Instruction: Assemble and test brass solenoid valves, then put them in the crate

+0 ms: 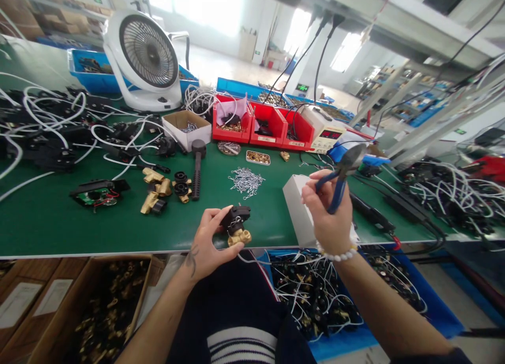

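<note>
Head view: unit in hand, loose parts alongside

From where I stand, the left hand has its grip closed on a unit, fingers at the black housing and thumb under the brass, over the near edge of the worktop. The right hand grasps pliers, raised above a white box; the handles stand apart, clear of the unit.

Progress, in my judgement: partway. Housing and brass body are already together, and bright wire shows near their joint; whether it is fully seated I cannot tell. Still loose are a heap of clips, brass fittings and black caps.

Materials: the brass is yellow, stubby and tubular with a dull shine; the housing is dark and blocky. The clips are thin, silvery bent wire. The pliers pair blue handles with a grey metal head. A black rod, ribbed and broad-headed, lies beside the caps. The worktop is flat, green and smooth.
</note>
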`<state>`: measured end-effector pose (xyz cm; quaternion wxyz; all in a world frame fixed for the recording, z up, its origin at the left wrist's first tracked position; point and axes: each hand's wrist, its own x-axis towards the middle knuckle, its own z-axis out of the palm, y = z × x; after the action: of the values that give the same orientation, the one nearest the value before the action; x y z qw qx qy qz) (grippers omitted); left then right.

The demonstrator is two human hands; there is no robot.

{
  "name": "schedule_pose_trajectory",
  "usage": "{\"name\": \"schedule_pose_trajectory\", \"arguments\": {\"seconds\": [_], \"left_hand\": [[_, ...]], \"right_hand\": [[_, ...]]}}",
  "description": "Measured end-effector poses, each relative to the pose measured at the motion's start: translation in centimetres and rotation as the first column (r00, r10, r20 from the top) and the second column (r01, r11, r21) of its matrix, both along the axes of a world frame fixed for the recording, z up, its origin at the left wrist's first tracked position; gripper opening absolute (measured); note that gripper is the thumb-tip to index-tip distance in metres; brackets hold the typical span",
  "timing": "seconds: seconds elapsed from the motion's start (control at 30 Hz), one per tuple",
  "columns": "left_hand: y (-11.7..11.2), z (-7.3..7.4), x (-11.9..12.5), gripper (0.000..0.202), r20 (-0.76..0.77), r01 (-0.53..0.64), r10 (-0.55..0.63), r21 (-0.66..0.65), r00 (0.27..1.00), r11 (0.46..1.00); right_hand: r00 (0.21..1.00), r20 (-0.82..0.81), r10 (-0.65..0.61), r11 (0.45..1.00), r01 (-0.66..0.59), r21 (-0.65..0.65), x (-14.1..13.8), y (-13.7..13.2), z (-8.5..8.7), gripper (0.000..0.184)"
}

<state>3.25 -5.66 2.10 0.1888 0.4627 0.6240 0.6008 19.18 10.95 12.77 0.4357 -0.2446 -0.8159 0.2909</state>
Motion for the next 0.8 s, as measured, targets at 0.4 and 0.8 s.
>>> {"name": "schedule_pose_trajectory", "arguments": {"seconds": [0.4, 0.8], "left_hand": [[0.0, 0.0, 0.0, 0.069, 0.012, 0.000, 0.000, -0.003, 1.000, 1.000], [0.0, 0.2, 0.0, 0.068, 0.013, -0.001, 0.001, -0.005, 1.000, 1.000]], "right_hand": [[0.999, 0.030, 0.018, 0.999, -0.020, 0.050, 0.1, -0.3, -0.4, 0.016], [0.979, 0.186, 0.084, 0.993, -0.098, 0.065, 0.0, -0.2, -0.9, 0.014]]}}
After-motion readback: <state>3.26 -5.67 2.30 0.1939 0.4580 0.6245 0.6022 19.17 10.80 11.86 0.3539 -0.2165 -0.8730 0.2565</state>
